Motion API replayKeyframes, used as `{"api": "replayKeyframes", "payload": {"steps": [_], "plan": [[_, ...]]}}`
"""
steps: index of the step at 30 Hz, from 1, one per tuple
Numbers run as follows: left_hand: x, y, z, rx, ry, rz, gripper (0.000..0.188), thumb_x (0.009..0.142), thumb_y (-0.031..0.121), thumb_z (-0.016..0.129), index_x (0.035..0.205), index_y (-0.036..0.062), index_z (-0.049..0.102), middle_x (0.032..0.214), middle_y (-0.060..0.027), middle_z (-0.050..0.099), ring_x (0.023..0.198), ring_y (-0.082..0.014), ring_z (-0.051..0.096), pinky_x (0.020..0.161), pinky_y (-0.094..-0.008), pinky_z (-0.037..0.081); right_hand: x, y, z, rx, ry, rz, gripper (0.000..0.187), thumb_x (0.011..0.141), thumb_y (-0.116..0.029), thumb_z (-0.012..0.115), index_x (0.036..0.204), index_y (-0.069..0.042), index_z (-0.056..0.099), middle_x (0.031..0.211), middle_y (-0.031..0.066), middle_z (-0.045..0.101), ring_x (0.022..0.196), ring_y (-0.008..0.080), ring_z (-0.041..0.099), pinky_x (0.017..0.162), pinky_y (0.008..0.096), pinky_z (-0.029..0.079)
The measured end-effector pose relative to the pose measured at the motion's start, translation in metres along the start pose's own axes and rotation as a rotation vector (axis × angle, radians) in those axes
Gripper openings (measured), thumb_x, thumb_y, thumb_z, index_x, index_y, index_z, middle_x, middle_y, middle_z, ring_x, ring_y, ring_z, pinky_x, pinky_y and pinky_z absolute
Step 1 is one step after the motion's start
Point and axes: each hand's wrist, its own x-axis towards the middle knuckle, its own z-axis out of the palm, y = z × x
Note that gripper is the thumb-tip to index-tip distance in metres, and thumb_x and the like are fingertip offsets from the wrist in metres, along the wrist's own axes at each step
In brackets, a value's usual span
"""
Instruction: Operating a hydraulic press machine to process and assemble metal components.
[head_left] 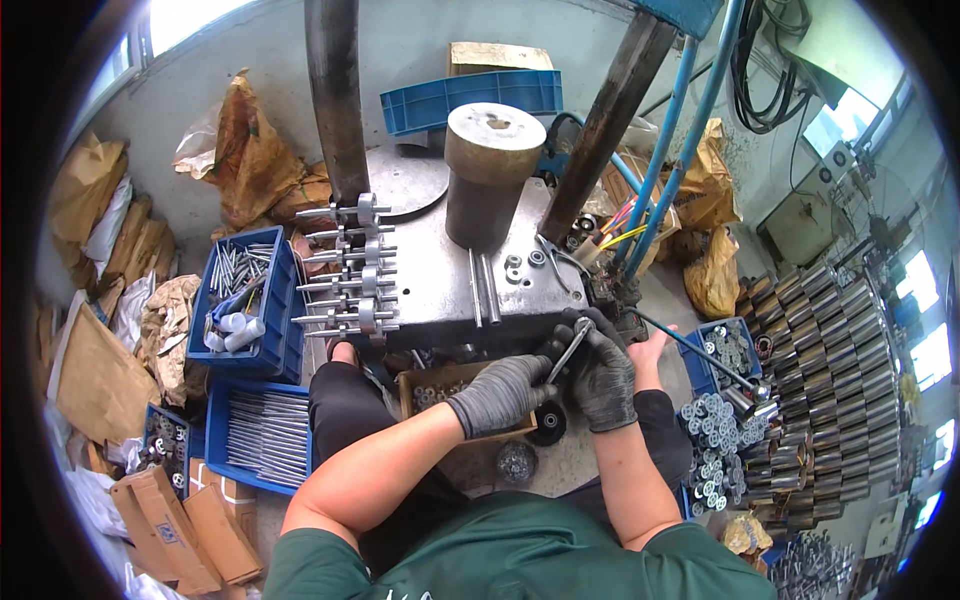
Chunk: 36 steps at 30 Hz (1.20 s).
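My left hand, in a dark grey glove, is closed on the lower end of a slim metal shaft. My right hand, gloved alike, has its fingers closed around the shaft's upper part. The shaft is tilted, just in front of the steel press table. Two plain metal rods lie on the table below the thick press ram. Several small ring-shaped bearings sit right of them, near pliers. Along the table's left edge stands a row of shafts with round collars.
A wooden box of small rings is under my left forearm. Left are blue crates of metal pins and long shafts. Right are stacked metal cylinders and silver wheels. Steel posts and blue hoses flank the ram.
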Motion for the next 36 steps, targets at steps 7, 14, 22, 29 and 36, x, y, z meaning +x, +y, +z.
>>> {"api": "replayKeyframes", "payload": {"steps": [7, 14, 22, 29, 36], "plan": [[0.0, -0.002, 0.002, 0.143, 0.011, 0.023, 0.031, 0.091, 0.024, 0.074, 0.113, 0.0017, 0.069, 0.101, -0.0227, 0.069, 0.099, -0.0406, 0.067, 0.089, -0.0469, 0.053, -0.008, -0.012, 0.0, -0.209, -0.03, -0.068, 0.032, 0.096, 0.001, 0.064, 0.127, -0.003, 0.066, 0.125, 0.0189, 0.07, 0.11, 0.0345, 0.071, 0.094, 0.0477, 0.061], [0.006, -0.009, 0.013, -0.008, 0.048, 0.086, 0.033, 0.091, 0.02, 0.074, 0.116, -0.0005, 0.068, 0.103, -0.0215, 0.069, 0.096, -0.0359, 0.068, 0.09, -0.0429, 0.054, 0.0, 0.004, -0.022, 0.032, 0.081, 0.112, 0.041, 0.091, 0.005, 0.062, 0.131, -0.003, 0.062, 0.128, 0.0216, 0.068, 0.118, 0.0356, 0.068, 0.1, 0.0477, 0.059], [0.0, -0.014, -0.022, -0.265, 0.228, 0.005, 0.015, 0.096, 0.008, 0.07, 0.108, 0.0002, 0.067, 0.089, -0.0037, 0.067, 0.083, -0.0092, 0.062, 0.077, -0.0294, 0.055, 0.001, 0.047, -0.118, -0.554, 0.114, 0.117, 0.017, 0.096, 0.002, 0.062, 0.111, 0.0, 0.069, 0.115, 0.0169, 0.074, 0.105, 0.0277, 0.073, 0.099, 0.0371, 0.057], [-0.013, 0.003, -0.045, -0.216, 0.298, 0.015, 0.018, 0.098, 0.012, 0.067, 0.111, -0.0001, 0.067, 0.089, -0.0077, 0.069, 0.083, -0.0126, 0.064, 0.08, -0.0316, 0.056, 0.023, 0.155, -0.186, -1.5, -0.382, 0.29, 0.033, 0.095, -0.021, 0.063, 0.12, 0.0, 0.07, 0.117, 0.0104, 0.073, 0.109, 0.0263, 0.068, 0.096, 0.0396, 0.053], [-0.011, 0.003, -0.047, -0.421, 0.314, -0.023, 0.016, 0.103, 0.014, 0.062, 0.113, 0.0017, 0.062, 0.083, -0.0062, 0.065, 0.071, -0.0117, 0.061, 0.066, -0.0307, 0.054, 0.126, 0.027, -0.272, -0.63, 0.431, -0.065, 0.066, 0.093, -0.051, 0.047, 0.134, 0.0, 0.057, 0.133, 0.0147, 0.062, 0.121, 0.0333, 0.061, 0.104, 0.0491, 0.048]]}}
